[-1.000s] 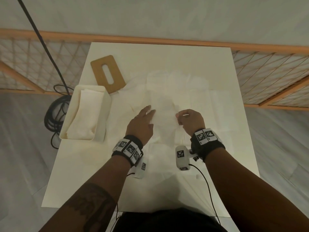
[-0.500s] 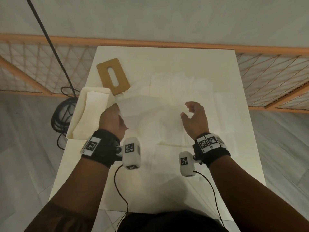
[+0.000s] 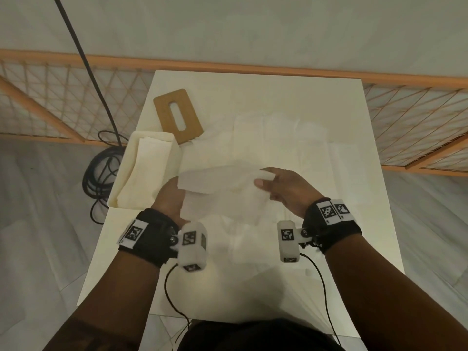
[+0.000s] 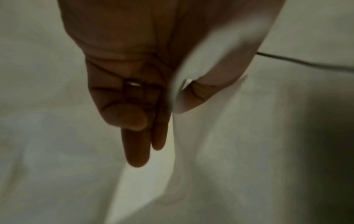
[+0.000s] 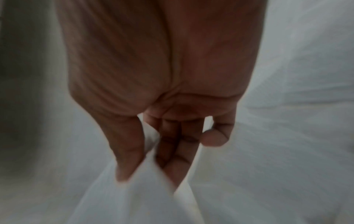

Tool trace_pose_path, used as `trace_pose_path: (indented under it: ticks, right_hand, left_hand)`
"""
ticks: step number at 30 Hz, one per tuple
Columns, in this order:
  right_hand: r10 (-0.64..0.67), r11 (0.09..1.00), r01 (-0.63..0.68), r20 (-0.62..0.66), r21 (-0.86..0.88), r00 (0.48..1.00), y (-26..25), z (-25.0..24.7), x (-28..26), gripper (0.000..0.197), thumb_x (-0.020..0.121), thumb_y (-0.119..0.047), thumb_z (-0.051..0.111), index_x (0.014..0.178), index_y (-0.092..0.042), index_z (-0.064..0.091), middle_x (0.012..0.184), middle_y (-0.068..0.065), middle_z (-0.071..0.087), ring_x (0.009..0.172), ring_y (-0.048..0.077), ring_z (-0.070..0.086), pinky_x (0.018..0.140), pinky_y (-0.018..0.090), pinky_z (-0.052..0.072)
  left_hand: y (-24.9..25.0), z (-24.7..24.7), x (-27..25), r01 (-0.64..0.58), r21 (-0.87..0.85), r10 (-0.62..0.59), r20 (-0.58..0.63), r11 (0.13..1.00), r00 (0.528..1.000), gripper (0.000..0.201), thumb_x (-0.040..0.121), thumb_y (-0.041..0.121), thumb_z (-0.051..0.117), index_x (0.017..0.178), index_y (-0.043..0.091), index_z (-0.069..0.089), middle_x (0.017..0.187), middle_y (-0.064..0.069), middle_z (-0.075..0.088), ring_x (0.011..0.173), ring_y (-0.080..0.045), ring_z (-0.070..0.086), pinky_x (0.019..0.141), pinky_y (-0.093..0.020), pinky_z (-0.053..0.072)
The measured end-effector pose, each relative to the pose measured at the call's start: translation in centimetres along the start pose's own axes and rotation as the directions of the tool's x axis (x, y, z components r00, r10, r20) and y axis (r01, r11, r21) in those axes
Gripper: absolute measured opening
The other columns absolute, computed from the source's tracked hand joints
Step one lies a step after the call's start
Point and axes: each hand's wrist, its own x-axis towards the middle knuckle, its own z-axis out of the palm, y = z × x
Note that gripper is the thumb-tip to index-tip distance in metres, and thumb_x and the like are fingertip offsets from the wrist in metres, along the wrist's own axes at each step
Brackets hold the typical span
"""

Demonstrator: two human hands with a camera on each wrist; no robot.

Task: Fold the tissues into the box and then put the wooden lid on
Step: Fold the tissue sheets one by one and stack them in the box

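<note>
Grip: left hand and right hand pinched opposite ends of thin white tissue sheet | open cream box lay left of left grip | advice: hold both ends level, fold evenly.

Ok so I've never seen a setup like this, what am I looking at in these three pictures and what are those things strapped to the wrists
No machine here: a person works with bare hands, wearing small cameras on black wristbands. The wide picture comes from a camera on the head, looking down. The two close, blurry pictures come from the wrist cameras, each looking along one hand.

On the white table lie loose spread tissues, an open white box already holding folded tissues, and a wooden lid with a slot, lying beside the box.

The left hand and the right hand hold one tissue between them, lifted above the table. The right wrist picture shows thumb and fingers pinching it.
</note>
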Motion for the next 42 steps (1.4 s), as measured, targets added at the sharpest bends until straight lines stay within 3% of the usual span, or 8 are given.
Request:
trace_pose_path:
  ticks: [3,8,15,20,27,31,38,42]
  right_hand:
    - [0.017,0.998,-0.011,-0.092,0.063,0.996,-0.9,0.2,-1.2,0.049,0.094,-0.046,0.066,0.111,-0.001,0.072,0.106,0.017,0.075,0.096,0.028,0.068,0.087,0.036,0.054]
    - [0.219,0.931,-0.176,-0.105,0.319,0.970,-0.5,0.0,-1.7,0.068,0.100,-0.068,0.035,0.099,-0.011,0.072,0.078,0.006,0.077,0.068,0.020,0.075,0.055,0.027,0.057]
    - [-0.003,0.999,0.017,-0.260,0.052,0.966,1.1,-1.1,-2.3,0.061,0.089,-0.014,0.079,0.137,-0.024,0.043,0.115,0.017,0.072,0.106,0.031,0.072,0.099,0.051,0.055]
    - [-0.125,0.991,0.113,-0.207,-0.067,0.970,-0.1,-2.0,-3.5,0.053,0.081,-0.004,0.082,0.122,-0.024,0.055,0.116,0.013,0.071,0.099,0.029,0.073,0.088,0.037,0.060]
    - [-0.188,0.868,0.046,-0.241,-0.495,0.952,-1.6,-3.5,-5.4,0.019,0.081,-0.031,0.084,0.096,-0.041,0.077,0.104,-0.001,0.075,0.089,0.022,0.067,0.086,0.031,0.054]
    - [-0.186,0.872,0.042,-0.252,-0.489,0.950,-1.0,-4.0,-7.0,0.023,0.073,-0.023,0.090,0.091,-0.032,0.080,0.118,-0.023,0.068,0.094,0.016,0.068,0.086,0.022,0.054]
    - [-0.192,0.843,0.027,-0.253,-0.537,0.948,2.1,-4.6,-10.9,0.010,0.085,-0.033,0.081,0.090,-0.034,0.072,0.120,-0.029,0.063,0.098,-0.008,0.061,0.079,0.014,0.043]
    - [-0.113,0.885,0.008,-0.198,-0.465,0.974,4.7,-4.5,-12.6,0.009,0.090,-0.030,0.076,0.091,-0.029,0.067,0.098,-0.022,0.069,0.087,-0.006,0.062,0.079,0.020,0.040]
  left_hand:
    - [-1.3,0.6,0.5,0.070,-0.071,-0.065,0.070,0.995,0.995,0.016,0.098,0.000,0.053,0.097,0.003,0.068,0.087,-0.013,0.069,0.078,-0.022,0.068,0.062,-0.029,0.053]
    - [-2.9,1.1,1.4,0.189,-0.179,-0.156,0.184,0.965,0.970,0.021,0.091,0.006,0.062,0.110,0.002,0.069,0.105,-0.017,0.072,0.081,-0.029,0.071,0.072,-0.038,0.060]
    - [-3.4,0.7,2.6,-0.071,0.036,0.065,0.149,0.997,0.987,0.047,0.078,0.029,0.085,0.121,0.019,0.068,0.112,-0.011,0.075,0.108,-0.035,0.070,0.099,-0.052,0.054]
    - [-2.4,0.6,2.7,-0.313,0.134,0.286,0.190,0.940,0.939,0.070,0.073,0.026,0.091,0.127,0.046,0.051,0.109,-0.011,0.076,0.104,-0.029,0.072,0.090,-0.045,0.057]
    - [-1.0,1.7,2.3,-0.545,0.490,0.457,0.298,0.681,0.838,0.017,0.078,0.047,0.076,0.094,0.045,0.075,0.096,0.003,0.075,0.084,-0.029,0.067,0.086,-0.051,0.056]
    - [-0.9,2.7,2.0,-0.614,0.517,0.526,0.325,0.597,0.786,0.004,0.090,0.042,0.074,0.092,0.041,0.077,0.082,0.025,0.071,0.065,-0.010,0.056,0.073,-0.033,0.051]
    - [-3.2,3.5,0.0,-0.660,0.498,0.482,0.451,0.562,0.751,0.007,0.088,0.040,0.073,0.093,0.036,0.076,0.116,0.018,0.055,0.108,-0.003,0.058,0.086,-0.024,0.049]
    - [-4.7,3.6,-1.2,-0.621,0.445,0.360,0.539,0.646,0.761,0.003,0.093,0.031,0.071,0.095,0.033,0.072,0.113,0.020,0.068,0.099,0.002,0.064,0.081,-0.022,0.045]
